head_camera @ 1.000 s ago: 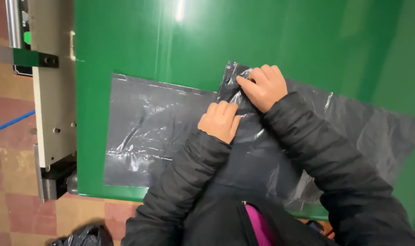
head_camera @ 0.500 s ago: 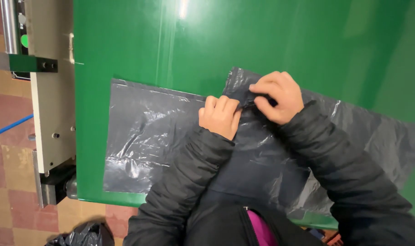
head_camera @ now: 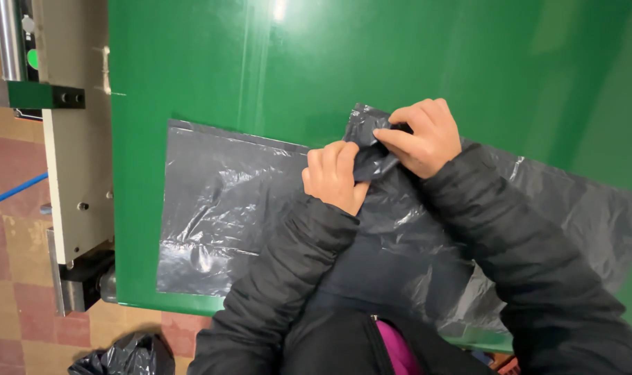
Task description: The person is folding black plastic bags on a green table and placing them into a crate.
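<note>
Head cam: both hands on a dark grey plastic bag (head_camera: 233,208) lying flat on the green table (head_camera: 274,62), near its front edge. Left hand (head_camera: 333,177) curled, fingers pressed together, knuckles up, gripping the bag's far edge. Right hand (head_camera: 423,135) just beside it, thumb + fingers pinching a raised fold of the same bag, lifted off the table. Rest of bag spreads left, wrinkled, and right under the black jacket sleeves (head_camera: 510,243). Beige machine housing (head_camera: 76,173) w/ green bracket (head_camera: 35,95) sits at the table's left side. Another crumpled black bag (head_camera: 125,355) on the tiled floor, bottom left
</note>
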